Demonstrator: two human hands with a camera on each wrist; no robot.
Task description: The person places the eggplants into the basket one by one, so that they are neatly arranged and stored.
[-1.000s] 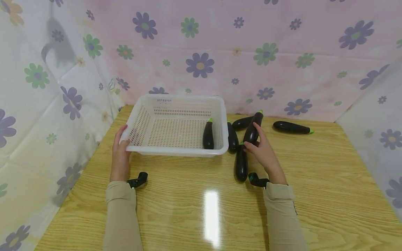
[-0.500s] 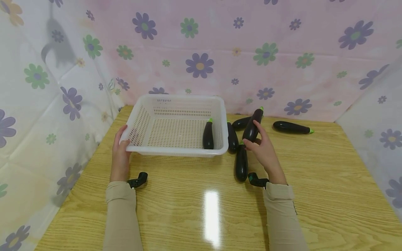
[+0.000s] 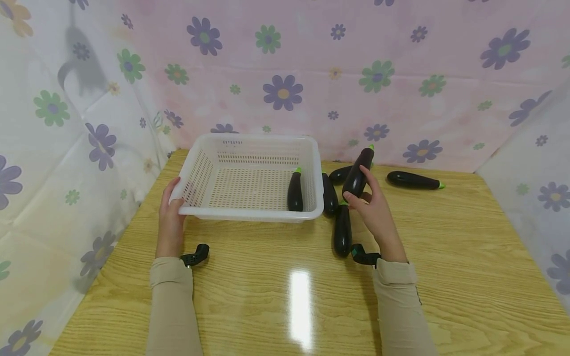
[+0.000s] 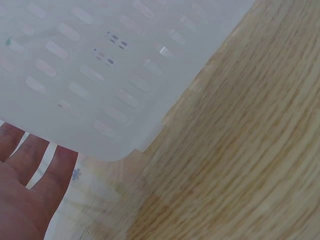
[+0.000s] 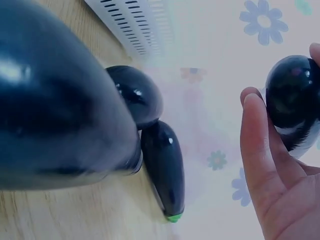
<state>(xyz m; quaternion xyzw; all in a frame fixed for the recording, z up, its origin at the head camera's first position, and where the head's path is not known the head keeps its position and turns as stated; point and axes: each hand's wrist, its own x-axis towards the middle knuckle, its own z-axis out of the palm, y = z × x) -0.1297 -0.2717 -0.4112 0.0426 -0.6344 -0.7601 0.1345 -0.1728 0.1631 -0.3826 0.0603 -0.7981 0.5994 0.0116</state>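
My left hand (image 3: 170, 217) grips the left rim of a white slotted plastic basket (image 3: 249, 214), thumb over the rim and fingers along its outside. In the left wrist view, those fingers (image 4: 57, 172) lie against the basket's wall (image 4: 90, 125). One dark eggplant (image 3: 295, 192) rests inside at the right end. My right hand (image 3: 375, 212) holds another eggplant (image 3: 358, 173) by its thick end, green tip pointing up and away. The right wrist view shows this eggplant (image 5: 292, 95) between thumb and fingers, raised off the table.
Close to the basket's right side lie several more eggplants: one against it (image 3: 329, 197), one behind (image 3: 340, 174), one in front (image 3: 342, 232). Another eggplant (image 3: 413, 180) lies apart at the back right. Flowered cloth (image 3: 285, 59) hangs behind the wooden table (image 3: 249, 287).
My right hand has lifted its eggplant slightly, shifting it up and a little left in the head view. The left hand and the basket have stayed put.
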